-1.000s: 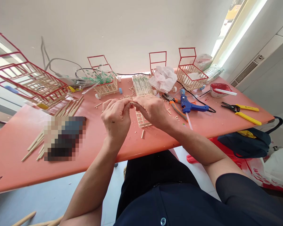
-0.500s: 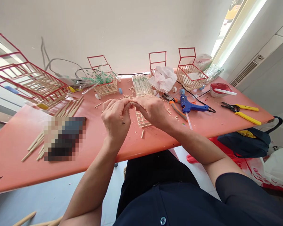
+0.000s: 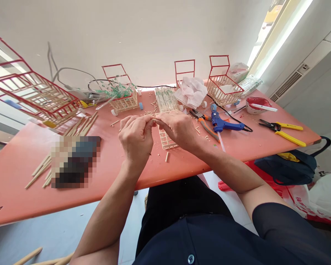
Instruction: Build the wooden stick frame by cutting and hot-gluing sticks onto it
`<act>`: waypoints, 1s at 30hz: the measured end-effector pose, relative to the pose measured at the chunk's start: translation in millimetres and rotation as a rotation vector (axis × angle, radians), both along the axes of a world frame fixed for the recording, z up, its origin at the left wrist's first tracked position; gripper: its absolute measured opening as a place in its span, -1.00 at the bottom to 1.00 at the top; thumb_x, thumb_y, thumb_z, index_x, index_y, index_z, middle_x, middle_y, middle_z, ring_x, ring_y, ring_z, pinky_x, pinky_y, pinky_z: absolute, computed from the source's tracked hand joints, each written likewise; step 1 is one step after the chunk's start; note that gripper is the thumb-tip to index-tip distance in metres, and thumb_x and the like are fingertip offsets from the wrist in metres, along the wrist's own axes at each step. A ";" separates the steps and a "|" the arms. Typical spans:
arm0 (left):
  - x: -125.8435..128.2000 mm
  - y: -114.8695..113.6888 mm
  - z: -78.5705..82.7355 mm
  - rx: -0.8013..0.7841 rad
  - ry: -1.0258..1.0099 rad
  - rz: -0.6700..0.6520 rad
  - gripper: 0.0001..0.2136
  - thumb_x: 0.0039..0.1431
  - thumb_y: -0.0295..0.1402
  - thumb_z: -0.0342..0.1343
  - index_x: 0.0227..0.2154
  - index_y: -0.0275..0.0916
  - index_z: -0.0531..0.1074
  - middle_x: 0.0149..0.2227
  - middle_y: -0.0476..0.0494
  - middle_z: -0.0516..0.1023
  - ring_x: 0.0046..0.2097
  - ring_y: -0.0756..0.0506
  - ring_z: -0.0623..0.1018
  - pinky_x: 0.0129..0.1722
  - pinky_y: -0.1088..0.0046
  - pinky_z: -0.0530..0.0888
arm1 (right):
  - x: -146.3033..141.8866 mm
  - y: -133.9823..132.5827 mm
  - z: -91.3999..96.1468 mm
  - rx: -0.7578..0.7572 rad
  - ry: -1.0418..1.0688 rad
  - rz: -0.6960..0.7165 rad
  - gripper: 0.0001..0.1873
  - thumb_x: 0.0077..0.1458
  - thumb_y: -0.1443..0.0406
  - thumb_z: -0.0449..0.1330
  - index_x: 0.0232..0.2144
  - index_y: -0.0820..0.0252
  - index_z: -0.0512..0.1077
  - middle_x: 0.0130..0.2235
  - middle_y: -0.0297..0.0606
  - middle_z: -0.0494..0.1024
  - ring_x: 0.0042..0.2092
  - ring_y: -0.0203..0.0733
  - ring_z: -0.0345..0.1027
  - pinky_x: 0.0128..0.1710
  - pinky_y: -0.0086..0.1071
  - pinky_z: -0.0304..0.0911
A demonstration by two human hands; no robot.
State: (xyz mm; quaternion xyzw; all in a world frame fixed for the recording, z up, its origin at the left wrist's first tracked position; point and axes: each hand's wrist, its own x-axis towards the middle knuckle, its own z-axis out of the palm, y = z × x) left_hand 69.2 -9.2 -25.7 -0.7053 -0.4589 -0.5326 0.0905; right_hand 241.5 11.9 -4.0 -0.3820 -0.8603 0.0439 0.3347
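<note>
My left hand (image 3: pixel 136 137) and my right hand (image 3: pixel 178 128) meet above the middle of the orange table (image 3: pixel 121 187). Both are closed, fingers curled and thumbs pressed inward, their tips touching. Whatever is pinched between them is too small and hidden to make out. Partly covered by my right hand, a small grid of wooden sticks (image 3: pixel 165 142) lies on the table just beneath. A short cut stick (image 3: pixel 167 157) rests in front of it. Behind my hands lies a bundle of sticks in clear wrappers (image 3: pixel 166 99).
Small stick carts with red frames stand at the back, one holding green-marked wrappers (image 3: pixel 121 90). To the right are orange-handled pliers (image 3: pixel 208 129), a blue glue gun (image 3: pixel 223 124), yellow-handled wire strippers (image 3: pixel 289 134) and a red paint cup (image 3: pixel 256 105). Loose sticks (image 3: pixel 40 173) lie left, by a blurred dark object (image 3: pixel 79 158).
Both hands stay together in nearly the same place. A small dark speck has shifted from the back of my left hand to the edge near its wrist.
</note>
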 end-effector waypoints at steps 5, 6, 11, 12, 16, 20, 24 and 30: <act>1.3 -2.1 2.1 -0.015 0.019 0.041 -0.76 0.50 -0.29 0.11 -0.32 -0.14 0.57 -0.35 -0.08 0.70 -0.26 -0.15 0.64 0.04 0.21 0.46 | -0.5 1.3 -2.0 0.011 0.008 0.001 -0.49 0.64 0.12 -0.05 -0.06 0.23 0.65 -0.13 -0.16 0.74 -0.07 -0.14 0.58 0.01 -0.31 0.25; 1.6 -2.2 2.3 -0.016 0.020 0.048 -0.76 0.50 -0.28 0.11 -0.33 -0.14 0.57 -0.35 -0.08 0.70 -0.26 -0.14 0.64 0.04 0.21 0.46 | -0.5 1.3 -2.1 0.012 0.007 0.000 -0.51 0.63 0.13 -0.04 -0.06 0.22 0.65 -0.14 -0.16 0.74 -0.07 -0.14 0.58 0.01 -0.32 0.25; 1.7 -1.8 2.6 -0.007 0.017 0.042 -0.76 0.50 -0.29 0.11 -0.32 -0.13 0.59 -0.34 -0.09 0.72 -0.26 -0.15 0.65 0.05 0.22 0.47 | -0.1 1.8 -1.3 0.004 -0.007 0.003 -0.56 0.62 0.14 0.01 -0.03 0.21 0.65 -0.16 -0.17 0.73 -0.06 -0.13 0.58 0.00 -0.33 0.25; 1.4 -1.6 2.5 -0.009 0.019 0.040 -0.77 0.50 -0.28 0.11 -0.30 -0.13 0.61 -0.33 -0.09 0.73 -0.26 -0.15 0.65 0.05 0.22 0.47 | 0.1 2.0 -1.2 0.000 -0.008 0.004 -0.53 0.62 0.12 -0.01 -0.02 0.22 0.65 -0.17 -0.17 0.73 -0.07 -0.13 0.58 -0.01 -0.32 0.24; 0.3 -2.5 3.2 -0.036 0.018 0.053 -0.77 0.51 -0.22 0.12 -0.19 -0.12 0.67 -0.28 -0.12 0.76 -0.21 -0.17 0.67 0.06 0.20 0.49 | 0.8 2.8 -0.7 0.004 0.002 -0.020 -0.40 0.63 0.01 -0.09 -0.06 0.23 0.64 -0.18 -0.16 0.72 -0.11 -0.15 0.54 -0.04 -0.33 0.20; 1.3 -7.5 6.6 -0.071 -0.034 0.026 -0.73 0.51 -0.15 0.15 0.05 -0.11 0.66 -0.11 -0.18 0.78 -0.08 -0.19 0.69 0.14 0.19 0.48 | 3.6 2.8 3.3 0.015 0.038 -0.048 -0.33 0.63 -0.04 -0.15 -0.12 0.23 0.62 -0.23 -0.18 0.70 -0.15 -0.18 0.51 -0.06 -0.35 0.19; 1.9 -11.0 9.4 -0.126 -0.094 0.003 -0.68 0.47 -0.11 0.21 0.15 -0.08 0.59 -0.09 -0.17 0.77 0.02 -0.22 0.69 0.21 0.17 0.44 | 9.0 3.1 9.1 -0.004 0.064 -0.074 -0.36 0.63 -0.03 -0.14 -0.06 0.23 0.60 -0.21 -0.17 0.71 -0.14 -0.17 0.53 -0.04 -0.35 0.21; 0.1 -7.6 7.9 -0.068 -0.032 0.032 -0.77 0.52 -0.16 0.16 -0.19 -0.12 0.65 -0.30 -0.09 0.74 -0.22 -0.15 0.67 0.05 0.23 0.48 | 12.2 4.9 9.2 0.013 0.082 -0.083 -0.40 0.63 0.01 -0.12 -0.03 0.24 0.62 -0.18 -0.15 0.72 -0.12 -0.15 0.55 -0.03 -0.33 0.23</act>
